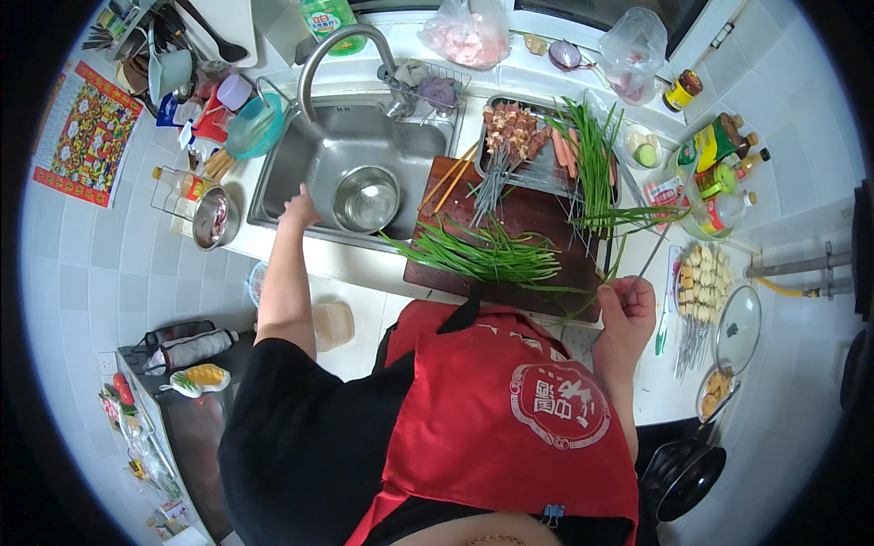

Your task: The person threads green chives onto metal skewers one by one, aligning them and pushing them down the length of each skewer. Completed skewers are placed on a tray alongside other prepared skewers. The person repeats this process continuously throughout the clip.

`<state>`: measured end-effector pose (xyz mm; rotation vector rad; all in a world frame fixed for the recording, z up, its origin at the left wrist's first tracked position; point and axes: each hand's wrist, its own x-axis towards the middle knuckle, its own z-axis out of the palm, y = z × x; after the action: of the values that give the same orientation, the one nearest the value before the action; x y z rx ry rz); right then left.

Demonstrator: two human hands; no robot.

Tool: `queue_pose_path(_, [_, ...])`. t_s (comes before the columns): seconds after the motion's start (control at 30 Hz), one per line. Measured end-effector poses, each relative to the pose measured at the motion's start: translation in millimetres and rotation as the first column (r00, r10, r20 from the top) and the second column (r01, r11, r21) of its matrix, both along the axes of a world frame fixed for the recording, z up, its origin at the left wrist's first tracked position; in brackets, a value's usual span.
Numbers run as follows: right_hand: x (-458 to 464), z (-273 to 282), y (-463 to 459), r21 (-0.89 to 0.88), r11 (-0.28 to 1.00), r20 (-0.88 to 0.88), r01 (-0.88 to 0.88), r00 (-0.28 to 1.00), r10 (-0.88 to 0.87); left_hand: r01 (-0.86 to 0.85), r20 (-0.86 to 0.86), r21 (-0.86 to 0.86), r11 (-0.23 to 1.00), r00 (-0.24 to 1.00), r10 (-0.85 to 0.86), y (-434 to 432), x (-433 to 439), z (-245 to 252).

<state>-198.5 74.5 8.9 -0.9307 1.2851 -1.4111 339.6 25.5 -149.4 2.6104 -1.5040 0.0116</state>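
Note:
My left hand (299,208) reaches over the near left rim of the steel sink (287,164), holding nothing, its fingers partly spread. To its right in the basin is a steel bowl (367,199) with what looks like water. At the right end of the dark wooden cutting board (505,205), my right hand (625,307) grips a thin metal skewer (654,251) that slants up and away. A strand of chives (620,256) is by its thumb. A loose bunch of chives (485,252) lies across the board's near side.
Behind the board, a metal tray (539,177) holds meat skewers (513,130), sausages (564,150) and more chives (601,164). Chopsticks (454,179) rest at the board's left. Skewered pale cubes (703,280), a knife (662,327) and a glass lid (739,329) are at right.

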Motion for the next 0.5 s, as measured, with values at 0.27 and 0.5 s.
queue_pose_path(0.27, [1.3, -4.8, -1.0, 0.02, 1.0, 0.005, -0.003, 1.0, 0.003, 0.007, -0.1, -0.128, 0.992, 0.995, -0.02, -23.0, -41.4, 23.0])
queue_pose_path(0.5, [13.0, -4.1, -9.2, -0.062, 0.998, 0.106, -0.001, 0.994, 0.008, 0.489, -0.615, -0.684, 0.542, 0.014, -0.788, 5.2, -327.9, 140.6])
